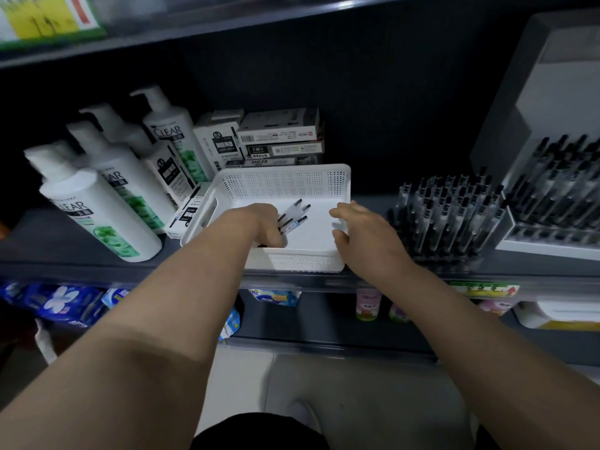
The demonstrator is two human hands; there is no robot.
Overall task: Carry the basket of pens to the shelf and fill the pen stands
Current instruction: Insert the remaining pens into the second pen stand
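A white perforated basket (282,183) stands on the dark shelf at the middle. Inside it my left hand (263,224) grips a small bunch of clear pens with black tips (295,216). My right hand (360,235) hovers over the basket's right rim with fingers loosely spread and nothing in it. To the right stands a pen stand (448,216) packed with upright black-capped pens. A second, taller white stand (558,196) full of pens sits at the far right.
White pump bottles (97,206) crowd the shelf left of the basket. Stacked pen boxes (276,138) sit behind it. The shelf's front edge (130,271) runs below, with packaged goods on the lower shelf.
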